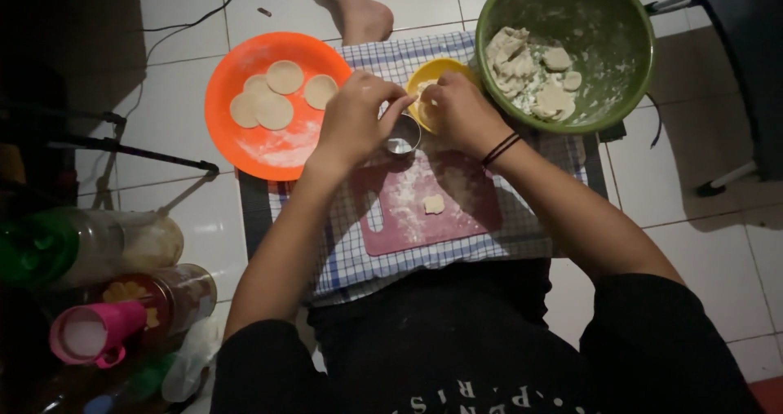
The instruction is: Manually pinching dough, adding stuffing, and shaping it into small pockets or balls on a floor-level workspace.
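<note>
Floury dough is what both hands are busy with, just above the far edge of the red board (457, 210) that lies on a checked cloth (359, 259). Left hand (355, 120) is curled shut around a round metal cutter (404, 137), held by its rim; right hand (461, 112) pinches a pale dough piece (424, 104) at the cutter's top, fingers bent and closed on it. Whether the dough sits inside the ring or just at its edge, I cannot tell. A small scrap (433, 204) lies alone on the board. Beyond the board's far edge sits a yellow bowl (432, 75), half hidden by the hands; to the board's far left, an orange plate (269, 145) with four cut rounds (277, 96); to its far right, a green bowl (603, 22) of dough lumps. My guess is the dough handles soft, light and easily stretched, sticky where unfloured, best lifted by its edge with fingertips.
</note>
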